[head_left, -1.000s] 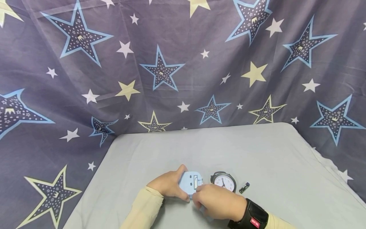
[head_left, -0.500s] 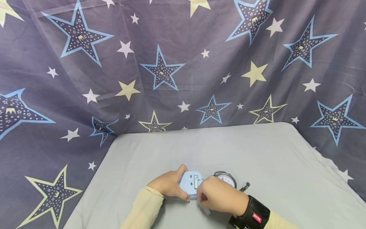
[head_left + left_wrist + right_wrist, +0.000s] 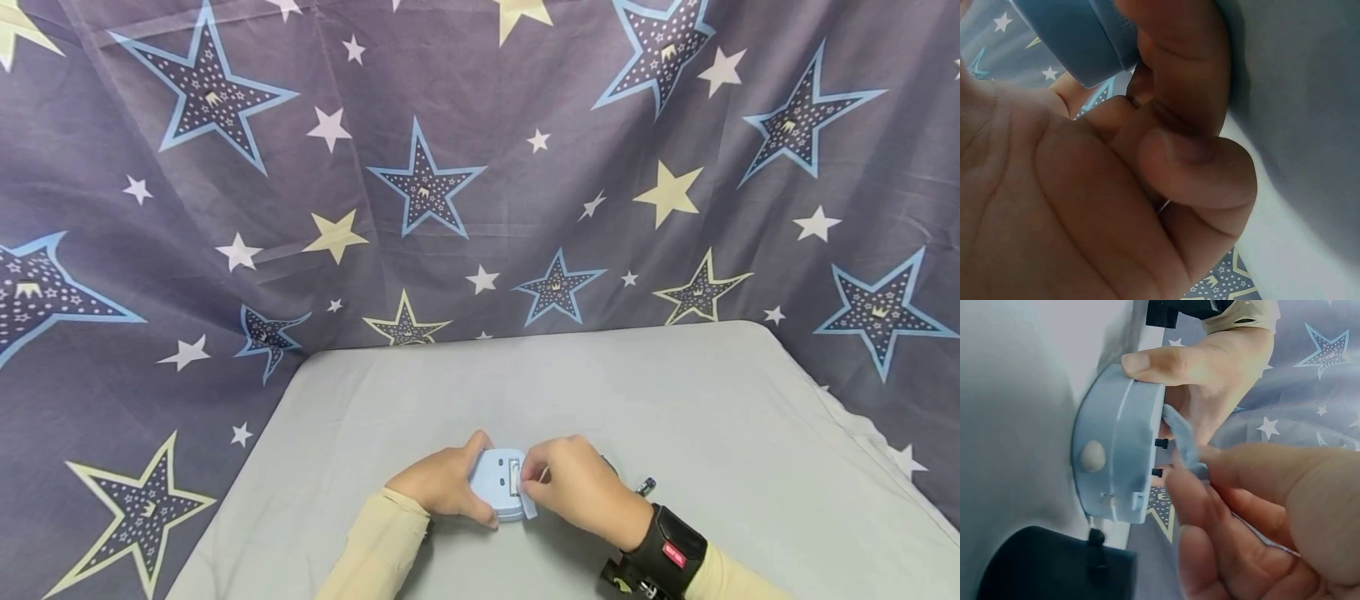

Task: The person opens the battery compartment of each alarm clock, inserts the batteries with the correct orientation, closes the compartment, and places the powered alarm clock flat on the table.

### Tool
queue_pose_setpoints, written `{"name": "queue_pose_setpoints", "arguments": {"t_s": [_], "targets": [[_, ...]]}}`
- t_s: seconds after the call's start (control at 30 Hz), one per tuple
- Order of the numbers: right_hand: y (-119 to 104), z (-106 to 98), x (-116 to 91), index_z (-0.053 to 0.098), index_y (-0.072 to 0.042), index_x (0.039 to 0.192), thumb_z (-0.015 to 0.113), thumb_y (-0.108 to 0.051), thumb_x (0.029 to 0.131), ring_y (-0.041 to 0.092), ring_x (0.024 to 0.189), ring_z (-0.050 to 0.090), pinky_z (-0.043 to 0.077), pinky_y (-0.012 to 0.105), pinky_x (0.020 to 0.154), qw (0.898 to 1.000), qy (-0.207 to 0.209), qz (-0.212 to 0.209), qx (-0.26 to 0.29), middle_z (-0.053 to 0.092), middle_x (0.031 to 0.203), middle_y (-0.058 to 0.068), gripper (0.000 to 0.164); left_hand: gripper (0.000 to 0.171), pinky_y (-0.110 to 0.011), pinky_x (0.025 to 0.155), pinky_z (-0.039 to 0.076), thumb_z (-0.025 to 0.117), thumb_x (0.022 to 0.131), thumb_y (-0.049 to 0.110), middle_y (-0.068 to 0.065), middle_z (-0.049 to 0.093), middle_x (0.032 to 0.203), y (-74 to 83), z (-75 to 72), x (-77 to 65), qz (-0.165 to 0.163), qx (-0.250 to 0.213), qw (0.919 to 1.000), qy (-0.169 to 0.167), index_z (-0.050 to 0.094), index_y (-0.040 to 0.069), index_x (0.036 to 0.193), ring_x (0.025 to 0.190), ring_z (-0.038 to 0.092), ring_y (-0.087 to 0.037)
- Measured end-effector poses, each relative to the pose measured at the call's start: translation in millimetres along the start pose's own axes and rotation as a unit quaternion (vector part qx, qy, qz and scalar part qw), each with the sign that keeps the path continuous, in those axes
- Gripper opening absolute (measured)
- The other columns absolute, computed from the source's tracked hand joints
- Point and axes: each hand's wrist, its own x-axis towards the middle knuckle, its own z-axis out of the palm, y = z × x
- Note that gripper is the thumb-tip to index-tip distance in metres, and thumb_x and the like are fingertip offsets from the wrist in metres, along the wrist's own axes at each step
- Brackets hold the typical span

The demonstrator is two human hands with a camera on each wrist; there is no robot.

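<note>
A light blue alarm clock (image 3: 491, 482) lies back side up on the grey cloth, with two small black knobs and an uncovered battery slot (image 3: 514, 477) showing. Its face is hidden. My left hand (image 3: 442, 483) grips it from the left, thumb on the near side and fingers on the far side. At its right edge my right hand (image 3: 588, 487) pinches a light blue battery cover (image 3: 1182, 437) between thumb and fingers. In the right wrist view the cover stands tilted close to the clock's back; whether it touches cannot be told.
A black round alarm clock (image 3: 1054, 569) is mostly hidden behind my right hand in the head view. Just right of it lies a loose dark battery (image 3: 646, 486) on the grey-covered table (image 3: 555, 383). A star-patterned curtain (image 3: 465, 167) hangs behind.
My right hand has moved up and slightly right with the battery cover, which now shows beside the clock's right edge. It covers more of the black clock. The left hand has stayed in place.
</note>
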Motion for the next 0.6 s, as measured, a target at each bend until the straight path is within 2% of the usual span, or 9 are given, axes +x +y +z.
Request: {"name": "queue_pose_setpoints", "arguments": {"t_s": [0.27,0.6], "targets": [[9.3,7.1,6.7,0.076,-0.024,0.080,0.082,-0.018,0.084,-0.004,0.066,0.058,0.049,0.019,0.060,0.998,0.016,0.044,0.028,0.070,0.074,-0.017,0.010,0.081,-0.028,0.067,0.048,0.095,0.057,0.040,0.008,0.067,0.088,1.3,0.3,0.1,-0.002,-0.005,1.0000,-0.003,0.046,0.027,0.120,0.073,0.061,-0.010],[18.2,8.8,14.7,0.076,-0.023,0.079,0.084,-0.017,0.083,-0.002,0.072,0.062,0.053,0.021,0.069,0.997,0.034,0.047,0.043,0.073,0.079,-0.015,0.011,0.081,-0.028,0.072,0.049,0.095,0.057,0.037,0.007,0.067,0.091,6.0,-4.2,-0.4,0.006,-0.011,0.9999,-0.008,0.046,0.023,0.120,0.077,0.060,-0.009]]}}
